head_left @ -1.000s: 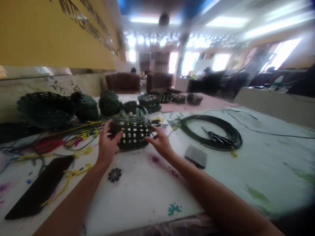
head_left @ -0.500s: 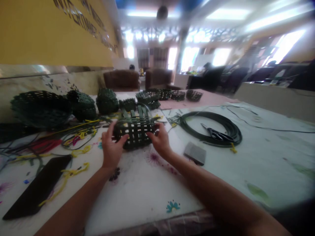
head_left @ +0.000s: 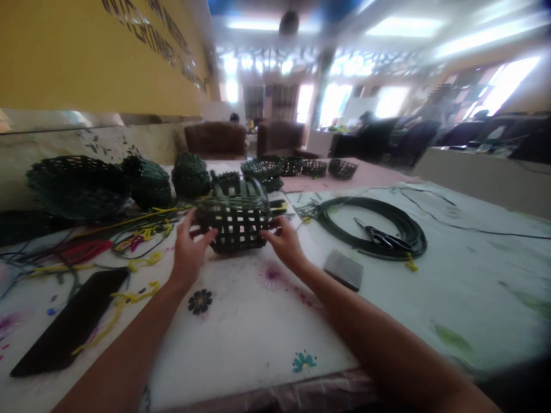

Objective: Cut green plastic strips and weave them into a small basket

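A dark green woven basket (head_left: 239, 223) with an open lattice side and loose strip ends at its top is between my two hands, over the flowered tablecloth. My left hand (head_left: 192, 241) grips its left side, thumb on the near face and fingers round the far side. On the right side my right hand (head_left: 282, 238) pinches the edge between thumb and fingers. The fingertips behind the weave are partly hidden. Just right of my right hand lies a grey block (head_left: 343, 269).
Finished-looking woven baskets (head_left: 80, 186) line the left and back. At right, scissors (head_left: 381, 235) rest on a coil of green strip (head_left: 415, 229). A dark flat board (head_left: 75, 321), yellow cord (head_left: 107, 327) and red strands (head_left: 84, 252) lie at left. People sit or stand far behind.
The basket has tipped and risen slightly in my hands, so more of its lattice face shows. Both hands still hold its sides. The whole view has shifted slightly.
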{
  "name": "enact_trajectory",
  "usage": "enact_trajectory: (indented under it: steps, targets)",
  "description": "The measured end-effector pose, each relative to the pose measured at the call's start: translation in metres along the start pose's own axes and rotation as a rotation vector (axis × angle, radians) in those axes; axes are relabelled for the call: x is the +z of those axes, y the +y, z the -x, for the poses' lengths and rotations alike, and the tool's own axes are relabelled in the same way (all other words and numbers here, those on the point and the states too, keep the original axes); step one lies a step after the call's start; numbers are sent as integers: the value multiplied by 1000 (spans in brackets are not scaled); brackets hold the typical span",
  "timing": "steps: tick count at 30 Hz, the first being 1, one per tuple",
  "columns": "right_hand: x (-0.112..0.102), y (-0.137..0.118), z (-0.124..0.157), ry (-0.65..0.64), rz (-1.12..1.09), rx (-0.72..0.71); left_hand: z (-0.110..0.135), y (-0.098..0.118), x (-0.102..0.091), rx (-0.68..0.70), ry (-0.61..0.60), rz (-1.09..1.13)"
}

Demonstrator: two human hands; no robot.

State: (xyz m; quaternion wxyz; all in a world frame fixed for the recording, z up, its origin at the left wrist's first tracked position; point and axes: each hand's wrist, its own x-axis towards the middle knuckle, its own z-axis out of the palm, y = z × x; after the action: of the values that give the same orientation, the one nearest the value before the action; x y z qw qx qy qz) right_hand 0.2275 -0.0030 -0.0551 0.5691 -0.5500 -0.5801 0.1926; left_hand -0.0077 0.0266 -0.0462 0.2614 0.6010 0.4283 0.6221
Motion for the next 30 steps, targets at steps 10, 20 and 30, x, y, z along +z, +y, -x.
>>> enact_trajectory:
  steps: [10, 20, 30]
  targets:
    - [4, 13, -2, -108, -82, 79, 12, 1, 12, 22, 68, -53]
    - [7, 22, -1, -87, -90, 114, 12, -13, 15, -172, 18, 74]
    - [4, 9, 2, -6, -69, 75, 16, 2, 17, -4, 63, -14]
